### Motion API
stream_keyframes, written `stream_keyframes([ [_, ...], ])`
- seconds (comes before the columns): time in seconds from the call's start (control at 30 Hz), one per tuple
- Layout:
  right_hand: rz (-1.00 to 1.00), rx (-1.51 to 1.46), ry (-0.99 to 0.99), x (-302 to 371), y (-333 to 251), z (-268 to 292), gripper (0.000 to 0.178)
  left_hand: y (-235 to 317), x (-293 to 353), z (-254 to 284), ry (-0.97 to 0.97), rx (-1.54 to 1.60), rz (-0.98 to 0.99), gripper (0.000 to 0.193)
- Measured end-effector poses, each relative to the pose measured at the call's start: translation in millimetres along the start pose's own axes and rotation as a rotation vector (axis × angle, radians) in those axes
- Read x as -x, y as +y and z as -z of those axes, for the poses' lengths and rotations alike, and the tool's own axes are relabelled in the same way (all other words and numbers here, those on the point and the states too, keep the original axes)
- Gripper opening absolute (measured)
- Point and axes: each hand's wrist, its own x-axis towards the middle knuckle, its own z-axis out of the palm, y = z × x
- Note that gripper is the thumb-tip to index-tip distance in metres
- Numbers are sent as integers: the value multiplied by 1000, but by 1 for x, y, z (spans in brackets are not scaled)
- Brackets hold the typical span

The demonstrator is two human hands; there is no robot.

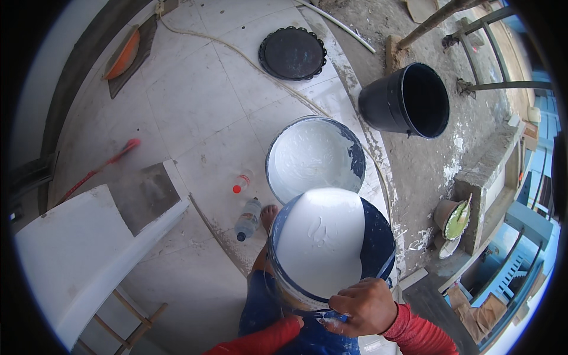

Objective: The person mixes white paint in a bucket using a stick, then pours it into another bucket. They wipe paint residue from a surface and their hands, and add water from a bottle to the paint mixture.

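Note:
A dark blue bucket of thick white paint (319, 242) is tilted away from me. My right hand (364, 305) is closed on its near rim, fingers curled over the edge. My left arm, in a red sleeve (260, 338), reaches under the near side of this bucket; the bucket hides the fingers of that hand. Beyond stands a second bucket (313, 157), its inside coated with white paint. The tilted bucket's far lip overlaps the second bucket's near rim in view, and the white paint reaches up to that lip.
Two plastic bottles, one blue-capped (248, 219) and one red-capped (241, 182), are by my foot. A black bucket (408, 100) lies on its side at right. A round black lid (293, 53) and a hose (236, 47) lie on the tiles. A white ledge (89, 236) stands left.

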Motion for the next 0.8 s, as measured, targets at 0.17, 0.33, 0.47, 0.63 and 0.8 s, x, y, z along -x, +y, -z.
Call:
stream_keyframes([
  [0.17,-43,16,-152,6,-18,-1,28,5,-6,2,1,-34,-13,30],
  [0.33,-99,-129,-26,32,-27,-24,32,20,-16,-2,-27,-86,-50,27],
  [0.47,-153,-182,-41,37,-27,-31,30,37,-29,-8,-55,-178,-169,25],
  [0.63,-131,-268,-82,29,-24,-27,32,90,-60,-31,-11,-502,-710,23],
  [0.8,-167,-327,-252,27,-19,-29,31,184,-114,-97,227,-1031,-1625,21],
])
